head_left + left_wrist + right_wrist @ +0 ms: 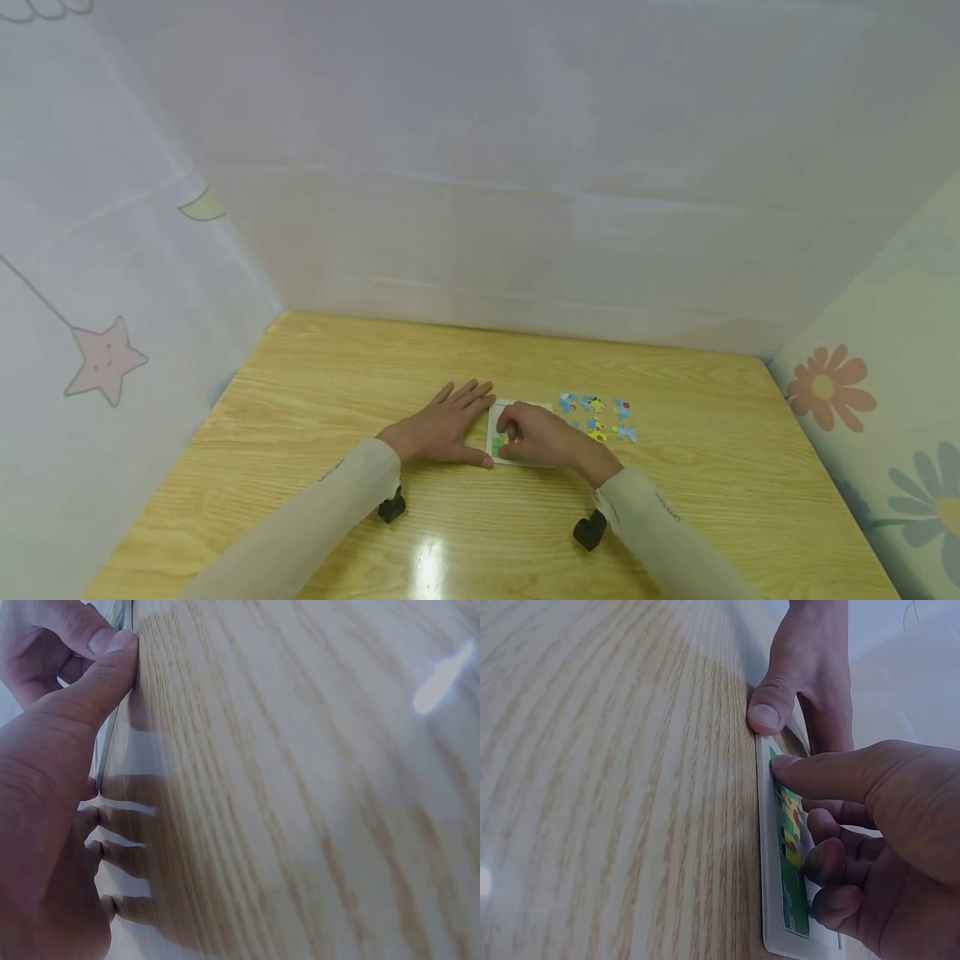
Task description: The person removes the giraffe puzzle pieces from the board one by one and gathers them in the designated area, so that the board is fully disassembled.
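Observation:
A white puzzle tray lies flat on the table, with green, yellow and red puzzle pieces along its near side. My left hand rests at the tray's left edge, its fingers spread and its thumb against the near left corner. Over the tray is my right hand; its straight thumb presses a green piece near that same corner. The other right fingers bend loosely over the tray, and the hand covers much of its middle.
Several loose puzzle pieces, blue with yellow and red parts, lie to the right of the tray in two rows. The wooden table meets a pale cloth backdrop at the back and sides.

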`<state>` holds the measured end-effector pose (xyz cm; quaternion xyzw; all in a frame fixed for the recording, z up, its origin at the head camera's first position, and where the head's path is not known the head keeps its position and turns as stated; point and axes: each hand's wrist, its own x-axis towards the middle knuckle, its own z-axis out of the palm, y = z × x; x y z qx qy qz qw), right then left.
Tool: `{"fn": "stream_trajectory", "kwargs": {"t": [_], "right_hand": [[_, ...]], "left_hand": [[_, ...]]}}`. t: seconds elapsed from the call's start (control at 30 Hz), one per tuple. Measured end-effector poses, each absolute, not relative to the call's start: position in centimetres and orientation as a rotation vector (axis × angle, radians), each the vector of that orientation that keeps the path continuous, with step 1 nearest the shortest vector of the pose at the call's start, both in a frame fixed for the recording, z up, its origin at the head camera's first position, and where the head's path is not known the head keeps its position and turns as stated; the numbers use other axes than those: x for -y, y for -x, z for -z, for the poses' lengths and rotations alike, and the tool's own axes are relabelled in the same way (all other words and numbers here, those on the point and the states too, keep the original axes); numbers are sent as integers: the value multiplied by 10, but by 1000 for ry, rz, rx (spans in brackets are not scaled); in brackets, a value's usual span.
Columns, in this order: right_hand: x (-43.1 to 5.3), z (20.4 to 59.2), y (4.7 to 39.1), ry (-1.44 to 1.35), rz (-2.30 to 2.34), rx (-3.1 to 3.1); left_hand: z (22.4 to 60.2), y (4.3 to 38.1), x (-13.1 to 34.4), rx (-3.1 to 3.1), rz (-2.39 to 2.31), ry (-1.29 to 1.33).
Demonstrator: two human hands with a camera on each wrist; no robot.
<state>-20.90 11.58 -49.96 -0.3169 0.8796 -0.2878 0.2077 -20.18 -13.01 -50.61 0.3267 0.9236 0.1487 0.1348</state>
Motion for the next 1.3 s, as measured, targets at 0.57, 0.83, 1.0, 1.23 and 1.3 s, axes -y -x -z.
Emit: {"fn": "stream_trajectory", "kwargs": {"t": [0.57, 0.83, 1.0, 1.23, 1.3], "right_hand": [[-118, 497, 206, 834, 848, -2420], [-120, 499, 206, 862, 928, -2395], [-124, 502, 207, 852, 1000, -2378], [-128, 504, 208, 772, 1151, -2283], [-129, 503, 207, 739, 1206, -2244]], "left_hand": [[505, 201, 129, -2678, -371, -926], [504, 201, 128, -2672, -375, -925], [504, 203, 128, -2678, -369, -923], [503, 204, 129, -2673, -357, -919], [504, 204, 128, -2669, -363, -915]]}}
